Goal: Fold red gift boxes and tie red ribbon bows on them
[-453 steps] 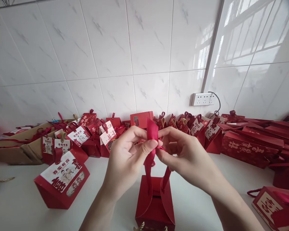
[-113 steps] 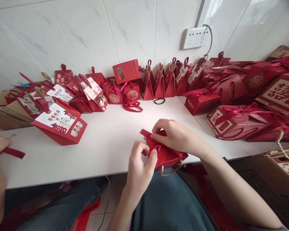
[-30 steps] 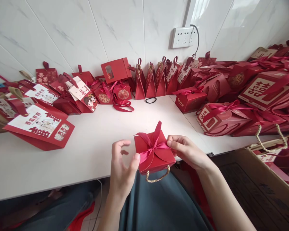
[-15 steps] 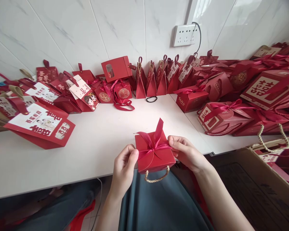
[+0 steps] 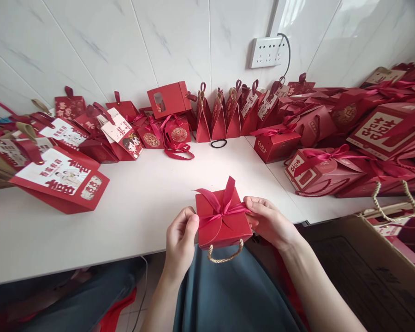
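Observation:
A small red gift box (image 5: 224, 229) is held over the table's front edge, above my lap. Across its top, a crimson satin ribbon (image 5: 224, 211) is tied, one end standing up. A twisted gold cord handle (image 5: 225, 259) loops from the side nearest me. My left hand (image 5: 181, 235) is closed at the left side, thumb against fingers where the ribbon runs over the edge. On the right, my right hand (image 5: 268, 221) pinches the ribbon between thumb and forefinger, with its other fingers partly hidden beside the box.
Red gift boxes (image 5: 180, 129) line the tiled wall; more pile up at right. A printed red box (image 5: 65, 180) stands at left. A black hair tie (image 5: 218, 143) lies on the white table (image 5: 141, 207). A cardboard carton (image 5: 352, 263) is at lower right. Another person's legs (image 5: 90, 295) show below.
The whole view has shifted slightly. Both hands keep their hold, and the box's far edge and upright ribbon end sit a little lower in the picture.

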The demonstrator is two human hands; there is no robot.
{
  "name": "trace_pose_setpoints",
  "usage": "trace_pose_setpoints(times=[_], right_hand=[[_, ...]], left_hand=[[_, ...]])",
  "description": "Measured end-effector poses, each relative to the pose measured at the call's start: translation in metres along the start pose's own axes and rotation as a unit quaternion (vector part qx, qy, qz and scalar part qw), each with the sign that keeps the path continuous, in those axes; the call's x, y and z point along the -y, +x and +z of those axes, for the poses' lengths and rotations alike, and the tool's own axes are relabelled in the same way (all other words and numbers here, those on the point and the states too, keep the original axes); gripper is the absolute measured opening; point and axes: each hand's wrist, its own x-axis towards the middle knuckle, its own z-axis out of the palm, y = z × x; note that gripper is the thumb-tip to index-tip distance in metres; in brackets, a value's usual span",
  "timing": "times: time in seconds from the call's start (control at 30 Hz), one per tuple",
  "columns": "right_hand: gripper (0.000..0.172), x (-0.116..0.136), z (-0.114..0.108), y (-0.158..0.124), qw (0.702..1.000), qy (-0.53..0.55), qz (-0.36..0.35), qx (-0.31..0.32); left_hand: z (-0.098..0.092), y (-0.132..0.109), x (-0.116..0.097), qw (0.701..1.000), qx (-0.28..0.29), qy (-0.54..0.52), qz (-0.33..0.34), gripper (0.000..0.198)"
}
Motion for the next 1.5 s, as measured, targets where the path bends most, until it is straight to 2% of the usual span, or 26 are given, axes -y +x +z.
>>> trace_pose_setpoints(times=[0.13, 0.2, 0.3, 0.33, 0.43, 0.47, 0.5, 0.53, 0.6, 0.63, 0.67, 0.7, 0.77, 0.8, 0.83, 0.87, 0.93, 1.0, 1.1, 1.13, 1.17, 1.23, 1.3, 1.33, 1.4, 1.5], right_hand=[[0.042, -0.003, -0.001, -0.003, 0.999, -0.047, -0.018, -0.009], [0.042, -0.003, -0.001, -0.007, 0.997, -0.076, -0.019, -0.006], [0.043, -0.001, -0.001, -0.012, 0.99, -0.136, -0.023, -0.011], [0.043, 0.001, 0.0, -0.014, 0.987, -0.16, -0.026, -0.015], [0.043, 0.005, 0.007, -0.022, 0.973, -0.227, -0.045, -0.023], [0.041, 0.006, 0.011, -0.027, 0.966, -0.254, -0.052, -0.021], [0.038, 0.008, 0.014, -0.032, 0.957, -0.285, -0.051, -0.007], [0.034, 0.011, 0.016, -0.039, 0.946, -0.322, -0.04, 0.024], [0.027, 0.018, 0.018, -0.052, 0.914, -0.385, -0.004, 0.126], [0.027, 0.023, 0.016, -0.057, 0.901, -0.398, 0.008, 0.172], [0.03, 0.027, 0.013, -0.06, 0.899, -0.396, 0.004, 0.189], [0.034, 0.031, 0.009, -0.06, 0.906, -0.389, -0.018, 0.166], [0.041, 0.035, 0.0, -0.053, 0.921, -0.378, -0.098, 0.013], [0.041, 0.034, -0.004, -0.045, 0.911, -0.381, -0.138, -0.079], [0.039, 0.031, -0.006, -0.037, 0.896, -0.388, -0.164, -0.142], [0.038, 0.027, -0.008, -0.029, 0.886, -0.393, -0.177, -0.17], [0.045, 0.014, -0.007, -0.016, 0.891, -0.39, -0.178, -0.151], [0.055, 0.002, -0.002, -0.015, 0.909, -0.366, -0.176, -0.098], [0.063, -0.007, 0.006, -0.032, 0.927, -0.338, -0.157, -0.036], [0.063, -0.007, 0.007, -0.04, 0.931, -0.337, -0.14, -0.009], [0.064, -0.004, 0.008, -0.048, 0.933, -0.338, -0.124, 0.013], [0.064, 0.003, 0.008, -0.058, 0.933, -0.338, -0.121, 0.01], [0.058, 0.011, 0.006, -0.058, 0.92, -0.353, -0.16, -0.067], [0.052, 0.013, 0.004, -0.054, 0.905, -0.367, -0.184, -0.114], [0.041, 0.016, 0.001, -0.038, 0.878, -0.398, -0.213, -0.158], [0.034, 0.013, -0.001, -0.009, 0.869, -0.422, -0.231, -0.117]], left_hand=[[-0.002, -0.001, 0.002, 1.0, -0.009, -0.021, -0.02, 0.04], [-0.002, -0.006, 0.003, 0.999, -0.006, -0.042, -0.004, 0.043], [0.001, -0.014, 0.005, 0.999, -0.024, -0.036, 0.02, 0.067], [0.002, -0.013, 0.006, 0.999, -0.022, -0.023, 0.017, 0.069], [-0.003, -0.001, 0.009, 1.0, -0.005, 0.01, 0.011, 0.059], [-0.007, 0.006, 0.009, 0.999, -0.026, 0.023, 0.018, 0.057], [-0.01, 0.014, 0.009, 0.996, -0.071, 0.04, 0.028, 0.054], [-0.013, 0.019, 0.008, 0.989, -0.133, 0.058, 0.041, 0.051], [-0.017, 0.025, 0.004, 0.961, -0.248, 0.087, 0.08, 0.042], [-0.016, 0.023, 0.001, 0.951, -0.272, 0.103, 0.105, 0.036], [-0.014, 0.02, -0.002, 0.947, -0.264, 0.126, 0.131, 0.032], [-0.01, 0.014, -0.005, 0.948, -0.229, 0.158, 0.157, 0.029], [0.002, 0.002, -0.007, 0.944, -0.133, 0.224, 0.203, 0.034], [0.009, -0.002, -0.006, 0.94, -0.096, 0.244, 0.219, 0.042], [0.014, -0.005, -0.004, 0.937, -0.074, 0.254, 0.229, 0.052], [0.019, -0.006, -0.002, 0.937, -0.065, 0.256, 0.23, 0.062], [0.022, -0.003, 0.004, 0.943, -0.062, 0.244, 0.216, 0.071], [0.015, 0.004, 0.008, 0.955, -0.043, 0.225, 0.189, 0.067], [-0.011, 0.016, 0.008, 0.973, 0.028, 0.188, 0.129, 0.057], [-0.021, 0.02, 0.007, 0.977, 0.035, 0.175, 0.114, 0.054], [-0.031, 0.023, 0.007, 0.981, 0.014, 0.16, 0.112, 0.053], [-0.045, 0.027, 0.006, 0.977, -0.102, 0.13, 0.132, 0.048], [-0.049, 0.028, 0.005, 0.96, -0.212, 0.109, 0.146, 0.04], [-0.047, 0.028, 0.004, 0.955, -0.237, 0.106, 0.143, 0.038], [-0.036, 0.023, 0.001, 0.957, -0.233, 0.114, 0.13, 0.039], [-0.015, 0.013, -0.007, 0.969, -0.202, 0.113, 0.088, 0.045]])
